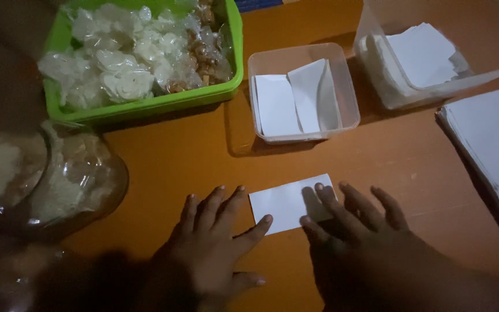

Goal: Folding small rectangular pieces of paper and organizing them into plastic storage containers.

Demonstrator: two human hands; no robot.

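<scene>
1. Here the small white rectangular paper slip [289, 202] lies flat on the orange table [192, 156], just in front of the clear plastic tub of folded papers [302, 92].
2. Left hand [215, 242] spread flat, fingertip touching the slip's edge; right hand [353, 222] pressing its other end, fingers apart.
3. Judged: flattening before a fold; next needs an even crease.

Orange-brown worktop [192, 156] bearing a green basket [145, 104], two clear tubs [350, 110] [376, 86], a white paper stack [492, 138], clear bags [82, 179] at left, and one white slip [284, 202] at centre, nearest the viewer.
</scene>
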